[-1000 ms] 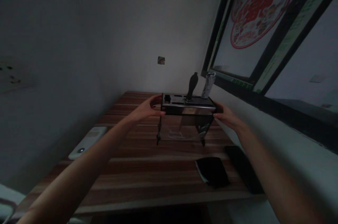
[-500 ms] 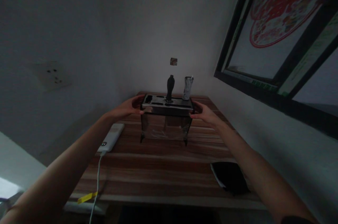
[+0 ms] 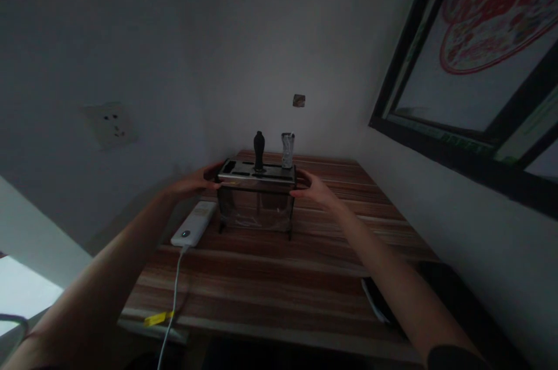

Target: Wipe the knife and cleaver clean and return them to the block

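Note:
A knife rack [image 3: 256,195] with a metal slotted top and clear walls stands on a striped wooden table [image 3: 314,283] near the far wall. A black handle [image 3: 258,150] sticks up from one slot. My left hand [image 3: 198,180] grips the rack's left end and my right hand [image 3: 313,188] grips its right end, fingers curled on the top edge. A crumpled silver packet [image 3: 287,150] stands just behind the rack.
A white power bank [image 3: 194,224] with a white cable [image 3: 172,306] and yellow tag lies left of the rack. A dark flat object [image 3: 379,300] lies at the table's right front. A dark window frame [image 3: 457,155] runs along the right wall; a wall socket [image 3: 110,124] sits left.
The rack, held at both ends, has shifted left across the table toward the power bank. My view has swung left as well, showing the socket and cable.

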Tool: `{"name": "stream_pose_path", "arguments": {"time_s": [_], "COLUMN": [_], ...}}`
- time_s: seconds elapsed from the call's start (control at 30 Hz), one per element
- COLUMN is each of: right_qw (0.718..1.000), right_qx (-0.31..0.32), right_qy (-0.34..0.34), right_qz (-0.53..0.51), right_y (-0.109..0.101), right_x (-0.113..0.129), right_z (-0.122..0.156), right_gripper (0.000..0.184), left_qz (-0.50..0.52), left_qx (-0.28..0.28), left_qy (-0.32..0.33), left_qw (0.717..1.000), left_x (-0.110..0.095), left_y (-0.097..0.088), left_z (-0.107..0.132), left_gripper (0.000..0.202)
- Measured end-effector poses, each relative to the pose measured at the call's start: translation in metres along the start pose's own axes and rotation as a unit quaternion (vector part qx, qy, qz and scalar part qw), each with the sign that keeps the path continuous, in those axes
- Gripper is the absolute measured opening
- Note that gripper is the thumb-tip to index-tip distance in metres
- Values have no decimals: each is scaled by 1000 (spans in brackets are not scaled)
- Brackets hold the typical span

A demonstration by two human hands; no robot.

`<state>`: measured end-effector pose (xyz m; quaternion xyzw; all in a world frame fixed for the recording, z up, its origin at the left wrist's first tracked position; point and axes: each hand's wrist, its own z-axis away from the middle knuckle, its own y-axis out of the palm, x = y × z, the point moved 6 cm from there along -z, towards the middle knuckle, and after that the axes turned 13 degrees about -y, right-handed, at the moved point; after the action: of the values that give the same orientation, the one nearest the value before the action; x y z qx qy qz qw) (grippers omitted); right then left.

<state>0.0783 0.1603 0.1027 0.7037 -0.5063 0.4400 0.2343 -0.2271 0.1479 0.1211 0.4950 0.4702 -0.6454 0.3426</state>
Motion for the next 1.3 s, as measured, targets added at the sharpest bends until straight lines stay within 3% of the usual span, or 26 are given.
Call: {"name": "stream_pose_path", "arguments": {"time_s": [1.0, 1.3], "right_qw": [1000, 999], "right_qx": [0, 3], "right_qy": [-29, -41], "right_qz": [2, 16], "right_y": [16, 19], "right_x": [-11, -12], "right_z": [-19, -21], "right_gripper": [73, 74], "left_qz": [-33, -67], "left_qx": [-22, -53], "left_qy": [-22, -24], "left_qw": [999, 996], "left_x": [23, 17], "left_y": [-31, -29], "left_z": [-15, -9], "left_gripper": [87, 97]}}
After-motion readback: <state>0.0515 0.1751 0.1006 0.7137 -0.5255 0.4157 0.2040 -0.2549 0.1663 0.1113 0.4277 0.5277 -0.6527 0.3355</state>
